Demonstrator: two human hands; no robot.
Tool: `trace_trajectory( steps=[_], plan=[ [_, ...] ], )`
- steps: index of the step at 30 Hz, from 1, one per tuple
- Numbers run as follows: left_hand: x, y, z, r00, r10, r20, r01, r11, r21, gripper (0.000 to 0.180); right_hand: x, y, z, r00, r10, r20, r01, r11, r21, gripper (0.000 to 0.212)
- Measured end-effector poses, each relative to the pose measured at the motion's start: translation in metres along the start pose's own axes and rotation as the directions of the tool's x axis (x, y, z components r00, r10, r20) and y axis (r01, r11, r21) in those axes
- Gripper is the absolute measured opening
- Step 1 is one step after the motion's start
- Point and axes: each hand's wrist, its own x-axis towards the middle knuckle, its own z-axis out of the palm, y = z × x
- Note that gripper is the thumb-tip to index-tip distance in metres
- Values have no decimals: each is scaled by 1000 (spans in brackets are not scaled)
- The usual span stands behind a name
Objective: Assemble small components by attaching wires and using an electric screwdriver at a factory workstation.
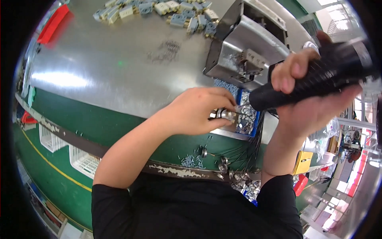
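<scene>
My left hand (199, 109) is closed around a small silver cylindrical metal part (227, 114) with a dark ring, pinched between thumb and fingers over the table's front. In my right hand (300, 111) is a black electric screwdriver (314, 79), gripped along its body and tilted, its narrower end toward the left hand. Its tip lies close to the metal part; whether they touch I cannot tell. Just beyond the part sits a blue tray (258, 119) of small silver pieces, partly covered by the screwdriver. Small bluish screws (225, 85) lie in a heap beside it.
A steel box-shaped feeder (227, 51) stands behind the tray. Several grey and cream connectors (179, 19) are piled at the back. Round metal parts with black wires (225, 163) and loose screws (191, 161) lie near the front edge. A red bin (53, 24) is at far left.
</scene>
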Motion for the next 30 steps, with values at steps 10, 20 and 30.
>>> trace_trajectory(
  steps=[10,20,30],
  plan=[
    [-3,-4,3,999,-32,-4,32,999,4,26,-30,34,21,1000,-26,8,26,1000,-17,114],
    [-4,-4,3,999,-37,6,36,999,38,29,-32,39,26,997,-59,55,60,998,-7,115],
    [-4,-11,8,999,-2,-35,2,1000,24,30,-39,42,26,987,-69,143,59,996,73,104]
  ],
)
